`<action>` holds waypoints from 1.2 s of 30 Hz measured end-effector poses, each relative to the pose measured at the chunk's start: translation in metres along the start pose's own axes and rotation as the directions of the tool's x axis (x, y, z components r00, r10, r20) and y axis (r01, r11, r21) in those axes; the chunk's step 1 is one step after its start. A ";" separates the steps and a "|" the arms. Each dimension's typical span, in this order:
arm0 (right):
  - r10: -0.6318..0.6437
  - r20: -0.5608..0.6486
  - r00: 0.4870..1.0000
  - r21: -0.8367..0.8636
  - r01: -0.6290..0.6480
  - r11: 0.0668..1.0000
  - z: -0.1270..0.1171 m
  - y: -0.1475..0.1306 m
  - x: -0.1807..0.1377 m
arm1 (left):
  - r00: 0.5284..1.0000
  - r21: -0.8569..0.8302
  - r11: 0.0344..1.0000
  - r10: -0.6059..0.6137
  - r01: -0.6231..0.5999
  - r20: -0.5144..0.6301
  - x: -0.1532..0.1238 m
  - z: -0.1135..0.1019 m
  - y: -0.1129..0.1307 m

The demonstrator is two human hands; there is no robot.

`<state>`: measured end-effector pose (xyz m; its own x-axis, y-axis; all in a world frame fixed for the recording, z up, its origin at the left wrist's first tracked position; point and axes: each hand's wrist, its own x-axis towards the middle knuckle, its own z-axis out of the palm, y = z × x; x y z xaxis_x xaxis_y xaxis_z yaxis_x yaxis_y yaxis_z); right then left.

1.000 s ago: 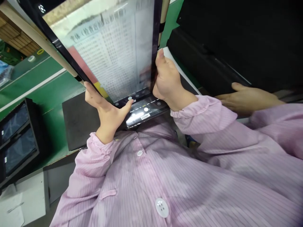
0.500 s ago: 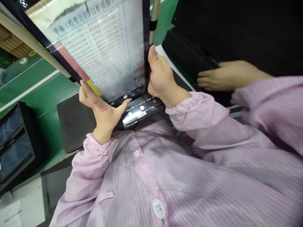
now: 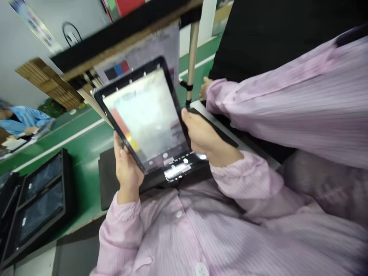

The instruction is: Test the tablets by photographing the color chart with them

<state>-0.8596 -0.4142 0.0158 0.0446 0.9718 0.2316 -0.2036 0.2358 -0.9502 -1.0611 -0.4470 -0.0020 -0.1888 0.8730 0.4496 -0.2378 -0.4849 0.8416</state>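
A tablet (image 3: 146,119) is tilted up in front of me, its bright screen showing a blurred camera picture. My left hand (image 3: 128,170) holds its lower left edge, fingers behind. The right edge is gripped by my right hand (image 3: 204,138), thumb along the frame. Just below it lies a second tablet (image 3: 179,168), with lit camera controls at its near end; the rest is hidden behind the first tablet and my right hand.
Black trays with screened devices (image 3: 41,203) stand at left on the green bench (image 3: 83,157). A shelf (image 3: 129,38) on a pole (image 3: 192,57) crosses behind the tablet. At right a co-worker's sleeve (image 3: 273,92) reaches in over black material. Another person in blue (image 3: 28,119) sits far left.
The held tablet looks smaller and lower, and its picture has gone from readable print to a bright blur. My left thumb has left the lower screen area. The co-worker's arm reaches further forward.
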 end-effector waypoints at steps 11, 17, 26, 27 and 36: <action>-0.219 0.450 0.866 -0.369 0.404 0.837 0.067 -0.031 -0.017 | 0.904 -0.230 0.929 -0.344 0.289 -0.254 -0.034 -0.081 0.037; -0.257 0.464 0.848 -0.476 0.484 0.734 0.078 -0.019 -0.017 | 0.890 -0.215 0.933 -0.345 0.290 -0.297 -0.048 -0.096 0.041; -0.204 0.246 0.948 -0.477 0.302 0.826 0.079 -0.024 0.011 | 0.794 -0.183 0.869 -0.495 0.460 -0.354 -0.028 -0.117 0.061; -0.203 0.196 0.959 -0.465 0.273 0.842 0.076 -0.026 0.013 | 0.779 -0.183 0.853 -0.522 0.489 -0.347 -0.022 -0.121 0.059; -0.285 0.011 0.958 -0.433 0.262 0.863 0.061 -0.024 0.003 | 0.703 -0.156 0.753 -0.655 0.640 -0.277 0.002 -0.127 0.029</action>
<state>-0.9138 -0.4169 0.0517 0.0899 0.8639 0.4956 0.2593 0.4601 -0.8491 -1.1888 -0.4661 -0.0149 -0.2415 0.9169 -0.3178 -0.4480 0.1852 0.8747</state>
